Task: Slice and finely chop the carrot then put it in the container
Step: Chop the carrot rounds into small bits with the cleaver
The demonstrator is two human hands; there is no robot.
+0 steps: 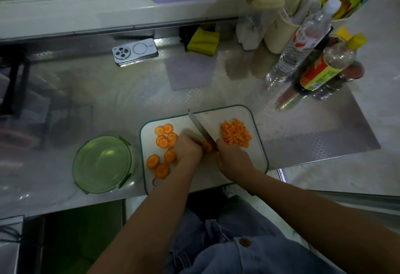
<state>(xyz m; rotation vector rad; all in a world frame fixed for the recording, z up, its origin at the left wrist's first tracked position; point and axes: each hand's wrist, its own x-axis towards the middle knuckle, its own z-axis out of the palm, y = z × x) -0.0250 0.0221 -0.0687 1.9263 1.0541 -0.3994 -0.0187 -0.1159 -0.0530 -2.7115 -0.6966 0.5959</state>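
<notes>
Chopping is midway: the left hand (187,148) holds an orange carrot piece (207,146) under the steel knife (201,128) the right hand (232,156) grips; uncut round carrot slices (162,141) probably follow.

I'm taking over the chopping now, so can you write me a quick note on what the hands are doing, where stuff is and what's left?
left hand holds a carrot piece down on the cutting board.
right hand grips the knife, blade on that piece.
chopped carrot pile: board's right side. round slices: board's left side.
green container: left of the board, no carrot in it.
Done: carrot sliced, some chopped.
Left: chop the remaining slices, move everything into the container.
</notes>
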